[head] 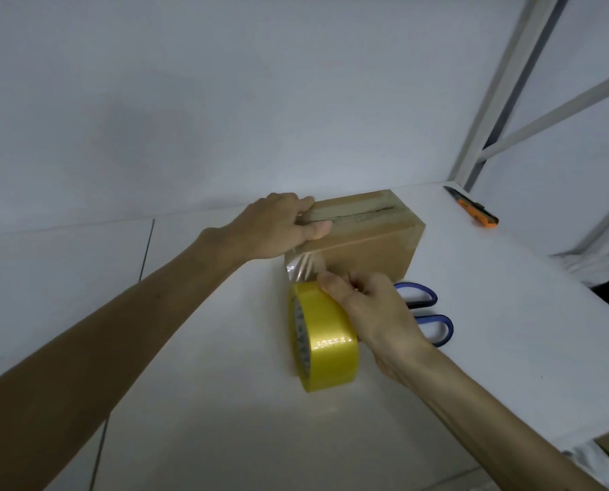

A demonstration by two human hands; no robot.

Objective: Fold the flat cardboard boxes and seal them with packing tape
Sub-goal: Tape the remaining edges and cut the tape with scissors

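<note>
Left hand point(278, 225): curled over the left end of the brown cardboard box point(373, 242), fingers on its top and thumb along the near top edge, gripping it.
Open room, left: the bare white tabletop point(189, 402) spreads wide around the left arm, crossed only by a thin dark seam point(146, 249).
Back edge: the tabletop meets the pale wall point(189, 101) just behind the box.
Box: closed, its top flaps meeting in a lengthwise slit, sitting near the back.
Clear strip of tape point(299, 269): stretched from the box's left end down to the roll.
Yellow roll of packing tape point(326, 341): on edge, just in front of the box's left corner.
Right hand point(377, 313): grasps the roll, thumb on its rim, fingers hidden behind it.
Blue-handled scissors point(424, 289): flat on the tabletop just right of that hand, blades hidden.
Orange-and-black utility knife point(473, 207): near the back right corner, well apart from the box.
Right edge: the tabletop's edge runs diagonally toward the lower right, and a grey metal frame point(508, 83) rises at the corner.
</note>
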